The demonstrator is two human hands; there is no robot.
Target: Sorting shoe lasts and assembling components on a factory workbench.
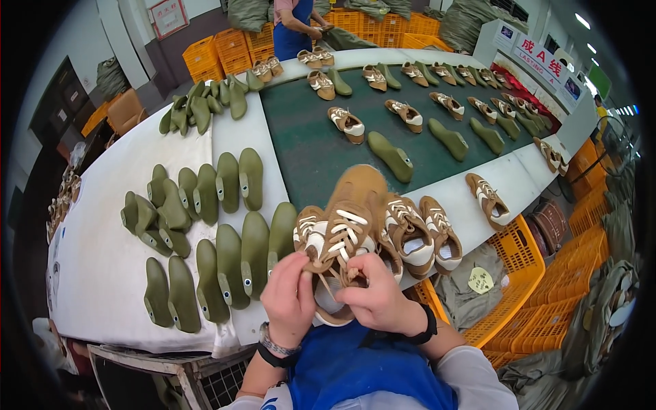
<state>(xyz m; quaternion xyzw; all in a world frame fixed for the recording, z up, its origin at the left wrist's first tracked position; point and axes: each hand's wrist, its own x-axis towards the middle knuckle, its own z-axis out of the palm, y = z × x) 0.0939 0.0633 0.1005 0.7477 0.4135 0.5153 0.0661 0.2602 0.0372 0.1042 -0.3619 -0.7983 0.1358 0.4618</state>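
Note:
A brown suede sneaker (355, 198) with white crossed laces (350, 229) is in front of me at the table's near edge, toe pointing away. My left hand (290, 297) is closed in a pinch at the left of its opening, by the top of the tongue. Across from it my right hand (378, 292) pinches at the lace end on the right. A thin tan strand runs between the two hands; its full path is hidden by my fingers. Several finished-looking brown and white sneakers (408, 229) stand close on both sides, partly behind the held one.
Green shoe lasts (229, 263) stand in rows on the white table (102, 273) at left. A dark green conveyor belt (301, 143) carries sneakers and lasts. Orange crates (523, 260) sit at right. Beyond the belt, a person in a blue apron (292, 34) handles grey cloth.

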